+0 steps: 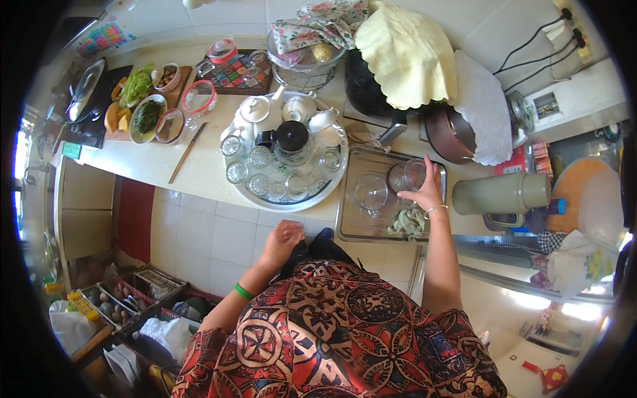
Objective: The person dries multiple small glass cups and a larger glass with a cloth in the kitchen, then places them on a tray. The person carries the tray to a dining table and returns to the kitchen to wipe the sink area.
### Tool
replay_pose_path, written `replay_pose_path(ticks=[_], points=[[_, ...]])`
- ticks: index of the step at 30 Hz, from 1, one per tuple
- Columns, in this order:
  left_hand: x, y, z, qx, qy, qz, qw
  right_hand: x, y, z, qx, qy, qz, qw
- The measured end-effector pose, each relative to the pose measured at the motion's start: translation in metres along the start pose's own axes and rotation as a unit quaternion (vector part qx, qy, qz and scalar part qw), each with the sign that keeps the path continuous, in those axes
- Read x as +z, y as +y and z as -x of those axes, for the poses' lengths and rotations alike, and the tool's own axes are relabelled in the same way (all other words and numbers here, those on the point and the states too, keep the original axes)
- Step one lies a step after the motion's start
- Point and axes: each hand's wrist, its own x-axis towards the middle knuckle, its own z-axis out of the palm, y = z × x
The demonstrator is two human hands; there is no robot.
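My right hand [427,189] is around a clear glass cup [414,172] at the right end of a metal tray [366,158], thumb on its near side and fingers on the far right side. Whether the cup touches the tray I cannot tell. To its left in the tray stands a second clear glass vessel [371,193]. A crumpled pale green cloth [408,224] lies at the tray's near edge, below my right hand. My left hand [282,243] hangs in front of the counter with loosely bent fingers, and nothing shows in it.
Left of the tray, a round tray [326,195] bears white teapots, a black-lidded glass pot [292,137] and several glasses. A wok handle [393,130] juts toward the tray. A green thermos jug [497,193] lies to the right. Chopsticks [187,153] and food bowls are farther left.
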Motion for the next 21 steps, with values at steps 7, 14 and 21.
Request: replay_pose_path(ticks=[7, 14, 21], points=[[0.008, 0.003, 0.015, -0.016, -0.003, -0.022, 1.000, 0.027, -0.003, -0.008, -0.049, 0.081, -0.037, 0.995], [0.004, 0.003, 0.014, -0.034, 0.029, -0.004, 0.999, 0.014, -0.002, -0.006, -0.054, 0.098, -0.036, 0.993], [0.001, -0.013, 0.012, -0.010, 0.050, 0.036, 0.998, -0.036, -0.041, 0.010, -0.091, 0.126, -0.144, 0.977]])
